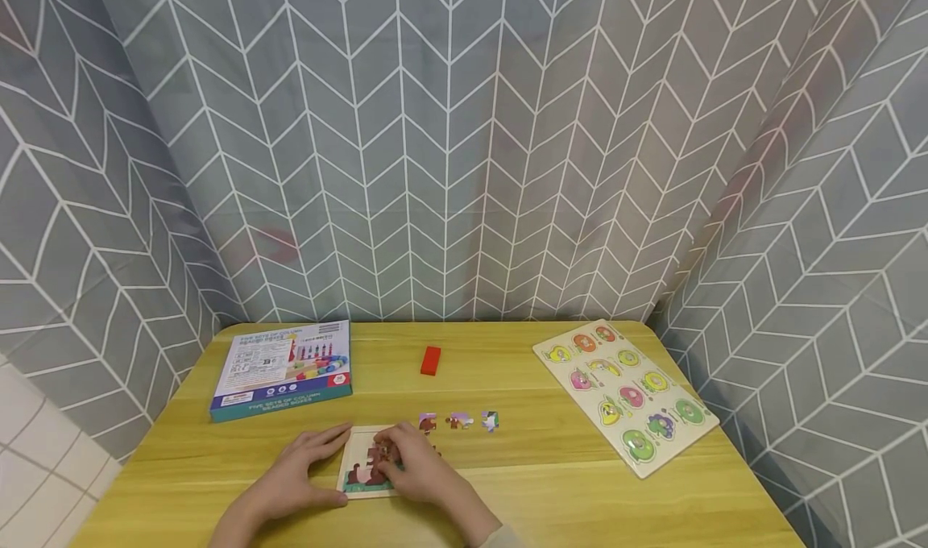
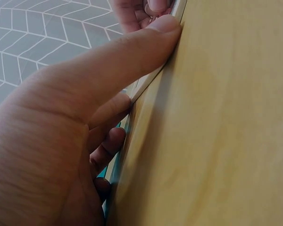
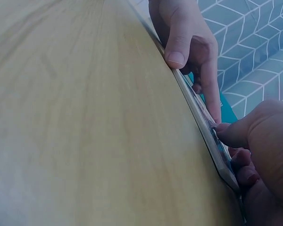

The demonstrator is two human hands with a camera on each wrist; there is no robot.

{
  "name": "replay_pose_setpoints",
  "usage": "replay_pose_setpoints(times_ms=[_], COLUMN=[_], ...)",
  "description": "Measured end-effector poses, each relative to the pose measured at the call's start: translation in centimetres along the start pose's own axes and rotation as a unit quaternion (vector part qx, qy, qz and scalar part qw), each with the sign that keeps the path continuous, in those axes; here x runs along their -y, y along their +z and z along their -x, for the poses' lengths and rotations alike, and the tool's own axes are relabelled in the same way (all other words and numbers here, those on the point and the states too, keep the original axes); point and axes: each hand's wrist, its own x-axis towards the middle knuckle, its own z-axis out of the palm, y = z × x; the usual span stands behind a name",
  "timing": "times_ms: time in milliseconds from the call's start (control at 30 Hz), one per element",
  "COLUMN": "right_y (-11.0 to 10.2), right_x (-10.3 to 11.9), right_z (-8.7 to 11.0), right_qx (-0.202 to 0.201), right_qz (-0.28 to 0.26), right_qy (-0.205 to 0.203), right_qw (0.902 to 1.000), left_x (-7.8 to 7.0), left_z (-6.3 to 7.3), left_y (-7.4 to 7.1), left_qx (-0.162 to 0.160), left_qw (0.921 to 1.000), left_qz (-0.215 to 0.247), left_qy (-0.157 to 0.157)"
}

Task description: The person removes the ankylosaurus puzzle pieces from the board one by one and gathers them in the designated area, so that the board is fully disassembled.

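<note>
A small jigsaw board (image 1: 357,450) with a pale rim lies near the table's front edge, partly filled with brown, pink and green pieces. My left hand (image 1: 293,477) rests at its left side, thumb against the near corner and index finger by the far corner. In the left wrist view, that straight thumb (image 2: 127,56) touches the rim. Over the board, my right hand (image 1: 420,463) pinches a brown puzzle piece (image 1: 389,451) between thumb and fingers, low against the picture. The hand covers the board's right part. Loose puzzle pieces (image 1: 460,421) lie just beyond, one half hidden by the right hand.
A flat boxed set (image 1: 271,407) lies at the back left of the wooden table (image 1: 551,500). Near the back middle is a red block (image 1: 431,360). A fruit puzzle board (image 1: 596,371) lies slanted at the right. Patterned curtains (image 1: 449,169) hang behind and at the sides.
</note>
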Motion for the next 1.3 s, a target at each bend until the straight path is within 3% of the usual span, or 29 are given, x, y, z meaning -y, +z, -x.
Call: replay_pose_setpoints(times_ms=[767,967,1300], right_y=[-0.4,-0.4,-1.3], right_x=[0.7,0.8,2.0], right_z=[-0.1,-0.2,-0.2], right_qx=[0.002,-0.003,-0.008], right_qz=[0.02,-0.003,-0.039], right_qy=[0.007,0.004,0.002], right_qw=[0.9998,1.0,0.9992], left_x=[-0.1,0.0,0.2], left_z=[-0.1,0.0,0.0], left_y=[-0.1,0.0,0.0], left_qx=[0.007,0.002,0.007], left_qw=[1.0,1.0,0.9999], left_qz=[0.005,-0.009,0.006], left_qy=[-0.005,-0.003,-0.008])
